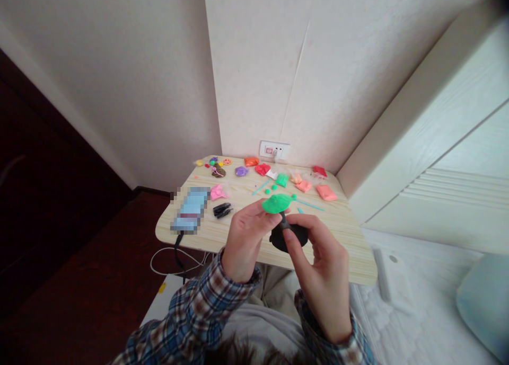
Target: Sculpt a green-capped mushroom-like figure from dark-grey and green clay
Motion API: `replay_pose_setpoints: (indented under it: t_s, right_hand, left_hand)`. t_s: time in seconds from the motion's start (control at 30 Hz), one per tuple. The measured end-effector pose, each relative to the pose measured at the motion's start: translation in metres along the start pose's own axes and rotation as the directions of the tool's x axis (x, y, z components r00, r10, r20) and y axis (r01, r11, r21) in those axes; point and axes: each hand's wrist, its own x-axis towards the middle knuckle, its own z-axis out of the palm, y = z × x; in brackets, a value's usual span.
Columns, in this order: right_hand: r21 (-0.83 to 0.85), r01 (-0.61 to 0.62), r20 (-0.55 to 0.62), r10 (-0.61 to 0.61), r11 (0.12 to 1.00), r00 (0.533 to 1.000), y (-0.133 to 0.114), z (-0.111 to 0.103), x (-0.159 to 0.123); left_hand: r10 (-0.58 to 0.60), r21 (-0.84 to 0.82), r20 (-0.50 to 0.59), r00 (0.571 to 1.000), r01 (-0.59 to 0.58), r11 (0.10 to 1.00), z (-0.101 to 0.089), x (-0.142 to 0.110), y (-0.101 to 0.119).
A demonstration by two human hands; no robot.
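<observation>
Above the table's front part I hold a clay model. It has a flattened bright green clay piece [278,203] on top of a thin black stem, with a dark rounded black clay base [292,240] below. My left hand [248,232] is closed at the green piece and the upper stem, its thumb pressed close to where they meet. With thumb and fingers, my right hand [322,259] grips the black base and lower stem. Small green clay balls [274,187] lie on the table just beyond my hands, near a green clay packet [282,180].
A phone [191,208] with a cable lies left on the wooden table [350,248]. Black packets [221,210], pink clay [218,192], orange clay [251,162] and salmon clay [326,193] surround the work area. Light-blue sticks [310,205] lie behind. A wall socket [274,150] sits above the back edge.
</observation>
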Motion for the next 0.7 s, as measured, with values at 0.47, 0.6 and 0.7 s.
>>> replay_pose_setpoints:
  t_s: [0.47, 0.6, 0.7]
  right_hand:
    - [0.198, -0.106, 0.082, 0.091, 0.974, 0.992, 0.0003, -0.0008, 0.0]
    - [0.421, -0.249, 0.232, 0.162, 0.872, 0.959, 0.0011, -0.004, 0.0039]
    - [0.516, -0.351, 0.334, 0.194, 0.781, 0.923, 0.0012, -0.0049, 0.0058]
  left_hand:
    - [-0.071, -0.095, 0.129, 0.989, 0.084, 0.992, 0.0, -0.0005, 0.0059]
    - [-0.056, -0.047, 0.186, 0.981, 0.066, 0.997, -0.0024, -0.0008, 0.0068]
    - [-0.08, -0.076, 0.204, 0.976, 0.097, 0.992, -0.0048, -0.0001, 0.0053]
